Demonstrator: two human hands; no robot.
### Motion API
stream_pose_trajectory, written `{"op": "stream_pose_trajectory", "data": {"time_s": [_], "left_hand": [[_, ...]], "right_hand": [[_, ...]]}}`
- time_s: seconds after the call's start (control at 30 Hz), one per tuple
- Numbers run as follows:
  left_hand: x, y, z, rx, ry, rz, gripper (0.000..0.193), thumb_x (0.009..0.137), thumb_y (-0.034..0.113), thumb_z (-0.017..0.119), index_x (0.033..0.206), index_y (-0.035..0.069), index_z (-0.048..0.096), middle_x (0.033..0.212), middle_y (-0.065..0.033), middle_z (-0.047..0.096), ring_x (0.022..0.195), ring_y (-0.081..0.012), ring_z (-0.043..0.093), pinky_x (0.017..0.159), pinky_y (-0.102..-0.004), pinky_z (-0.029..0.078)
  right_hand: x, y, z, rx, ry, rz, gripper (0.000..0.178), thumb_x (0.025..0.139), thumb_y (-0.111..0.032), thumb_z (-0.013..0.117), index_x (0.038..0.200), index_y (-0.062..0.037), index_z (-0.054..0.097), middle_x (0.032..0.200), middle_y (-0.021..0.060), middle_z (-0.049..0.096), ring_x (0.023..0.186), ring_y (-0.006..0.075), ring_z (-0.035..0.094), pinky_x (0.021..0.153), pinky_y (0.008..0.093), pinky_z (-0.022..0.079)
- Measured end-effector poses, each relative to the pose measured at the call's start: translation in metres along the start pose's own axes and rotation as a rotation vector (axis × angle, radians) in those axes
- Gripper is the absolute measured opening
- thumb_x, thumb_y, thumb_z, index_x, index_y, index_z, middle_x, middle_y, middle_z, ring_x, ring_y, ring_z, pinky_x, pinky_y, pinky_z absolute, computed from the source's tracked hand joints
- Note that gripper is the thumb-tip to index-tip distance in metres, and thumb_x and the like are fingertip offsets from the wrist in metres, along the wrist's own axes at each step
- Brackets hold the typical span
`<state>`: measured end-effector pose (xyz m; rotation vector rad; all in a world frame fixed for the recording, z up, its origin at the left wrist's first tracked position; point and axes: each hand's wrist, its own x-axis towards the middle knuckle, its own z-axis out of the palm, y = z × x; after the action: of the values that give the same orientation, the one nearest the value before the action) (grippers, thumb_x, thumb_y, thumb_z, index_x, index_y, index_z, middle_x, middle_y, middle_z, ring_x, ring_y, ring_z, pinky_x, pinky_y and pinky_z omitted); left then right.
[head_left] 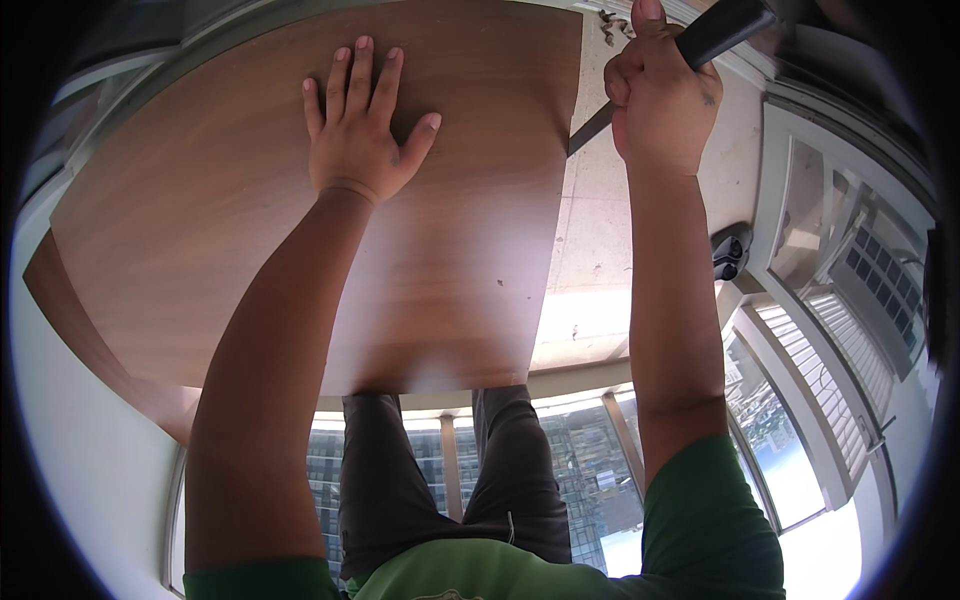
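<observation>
My left hand (360, 135) lies flat on a large brown wood-grain panel (450, 230), fingers spread and holding nothing. My right hand (665, 95) is closed around a black tube-like tool (725, 35) beyond the panel's right edge. The tool's thick end rises toward the upper right. From beneath my fist, its thin dark end slants down to the left and reaches the panel's edge; whether it touches cannot be made out. Its exact kind does not show. A few small dark specks (500, 283) dot the panel's near right part.
Light floor tiles (600, 230) run along the panel's right side, with brown debris (610, 25) at the far end. Dark footwear (731, 250) sits beside a white-framed glass door (800, 200). Another brown board (95, 330) stands at the left by a pale wall (90, 420).
</observation>
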<state>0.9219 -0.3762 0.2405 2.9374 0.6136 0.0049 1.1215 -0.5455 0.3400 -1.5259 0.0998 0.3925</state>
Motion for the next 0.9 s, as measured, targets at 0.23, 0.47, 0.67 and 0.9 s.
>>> {"op": "stream_pose_trajectory", "data": {"time_s": [0.23,0.47,0.67,0.9], "left_hand": [[0.005,0.004,0.001,-0.015,-0.013,-0.001,0.079,0.095,0.068,0.045,0.159,0.025,0.031,0.168,-0.0063,0.022,0.155,-0.0284,0.017,0.125,-0.0586,0.009],[0.004,0.005,-0.001,-0.012,-0.007,0.001,0.080,0.094,0.066,0.048,0.160,0.024,0.030,0.168,-0.0070,0.023,0.155,-0.0287,0.019,0.124,-0.0582,0.012],[-0.003,-0.001,-0.002,0.006,-0.025,-0.007,0.079,0.095,0.066,0.047,0.160,0.024,0.031,0.168,-0.0068,0.023,0.155,-0.0286,0.019,0.124,-0.0581,0.012],[0.006,0.007,-0.005,-0.022,-0.008,0.003,0.079,0.095,0.065,0.048,0.159,0.023,0.031,0.168,-0.0069,0.024,0.155,-0.0289,0.020,0.124,-0.0582,0.012]], "right_hand": [[0.013,0.025,0.014,0.010,0.123,0.065,0.046,0.092,-0.020,0.077,0.062,-0.0073,0.044,0.055,0.0019,0.041,0.045,0.0137,0.035,0.046,0.0299,0.030],[0.017,0.004,0.012,0.022,0.019,-0.070,0.041,0.093,-0.019,0.076,0.064,-0.0073,0.050,0.054,0.0007,0.040,0.045,0.0124,0.034,0.045,0.0295,0.028],[0.019,0.018,0.012,0.072,0.024,0.044,0.042,0.092,-0.018,0.076,0.064,-0.0066,0.047,0.057,0.0020,0.044,0.045,0.0130,0.037,0.044,0.0287,0.029],[0.041,0.039,0.011,0.052,0.083,0.061,0.043,0.089,-0.025,0.082,0.068,-0.0111,0.047,0.054,-0.0037,0.038,0.043,0.0080,0.032,0.043,0.0279,0.028]]}}
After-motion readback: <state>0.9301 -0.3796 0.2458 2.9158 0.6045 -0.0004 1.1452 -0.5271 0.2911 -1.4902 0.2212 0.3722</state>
